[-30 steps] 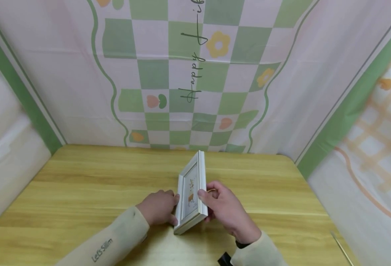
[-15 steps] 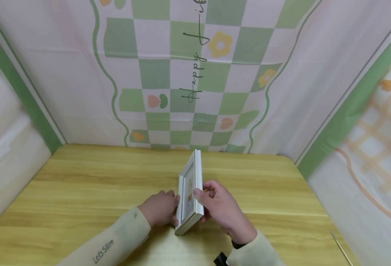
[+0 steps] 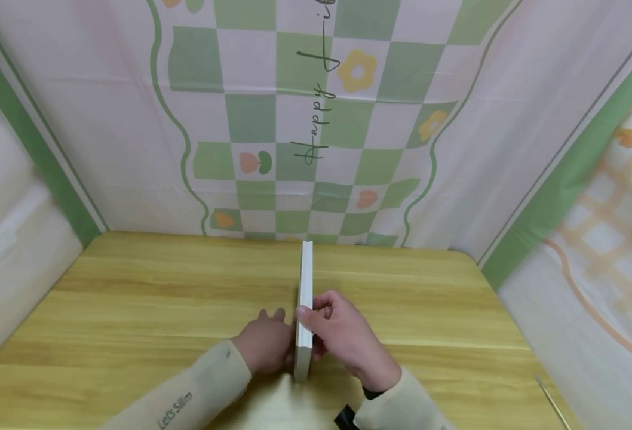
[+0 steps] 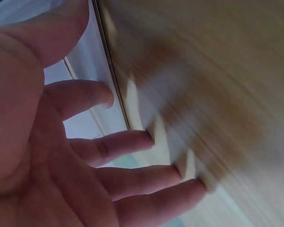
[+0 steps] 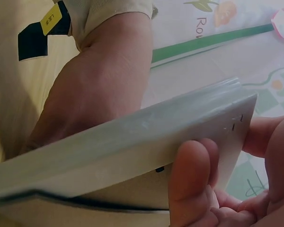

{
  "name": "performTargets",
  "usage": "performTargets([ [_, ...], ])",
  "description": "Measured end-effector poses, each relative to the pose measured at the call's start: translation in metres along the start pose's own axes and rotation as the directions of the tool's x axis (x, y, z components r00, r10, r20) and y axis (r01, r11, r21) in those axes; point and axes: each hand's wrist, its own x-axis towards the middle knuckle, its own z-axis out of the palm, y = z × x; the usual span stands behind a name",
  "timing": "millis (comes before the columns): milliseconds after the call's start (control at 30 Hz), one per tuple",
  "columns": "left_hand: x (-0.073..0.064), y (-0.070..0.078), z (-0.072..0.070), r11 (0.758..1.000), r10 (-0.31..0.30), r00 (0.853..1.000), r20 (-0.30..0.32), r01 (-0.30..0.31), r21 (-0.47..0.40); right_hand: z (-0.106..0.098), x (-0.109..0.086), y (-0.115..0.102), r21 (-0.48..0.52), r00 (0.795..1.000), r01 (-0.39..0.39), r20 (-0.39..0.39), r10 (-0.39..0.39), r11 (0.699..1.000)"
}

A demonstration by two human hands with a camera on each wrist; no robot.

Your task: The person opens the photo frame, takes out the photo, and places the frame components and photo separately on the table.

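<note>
A white picture frame (image 3: 306, 298) stands upright on its edge in mid-table, seen almost edge-on from the head. My right hand (image 3: 343, 337) pinches its near upper side, thumb in front and fingers behind. In the right wrist view, the frame's back (image 5: 199, 137) shows, with curled fingers (image 5: 191, 177) against it and a flap or stand partly swung away below. My left hand (image 3: 266, 343) is at the frame's left, low down. The left wrist view shows its fingers (image 4: 132, 182) spread and fairly straight, tips at the tabletop, thumb and index against the frame's front. The picture is mostly hidden.
The wooden table (image 3: 149, 280) meets a checkered cloth backdrop (image 3: 294, 119) at its far edge. Cloth also hangs on both sides. A thin light rod (image 3: 552, 401) lies at the table's right edge. A black strap piece (image 3: 345, 417) shows by the right sleeve.
The frame has turned from leaning rightward with its picture visible to upright and edge-on. My right hand moved left with it. My left hand's fingers spread and shifted slightly right.
</note>
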Motion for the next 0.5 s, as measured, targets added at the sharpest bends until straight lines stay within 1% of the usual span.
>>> performTargets([
  [167, 0.0012, 0.0001, 0.0021, 0.999, 0.013, 1.000, -0.010, -0.013, 0.045, 0.0019, 0.0003, 0.0003, -0.014, 1.000, 0.008, -0.003, -0.008, 1.000],
  [500, -0.0012, 0.0025, -0.0017, 0.999, -0.003, 1.000, 0.016, 0.002, 0.043, 0.0007, -0.0005, 0.0024, -0.019, 1.000, 0.011, -0.014, -0.011, 1.000],
])
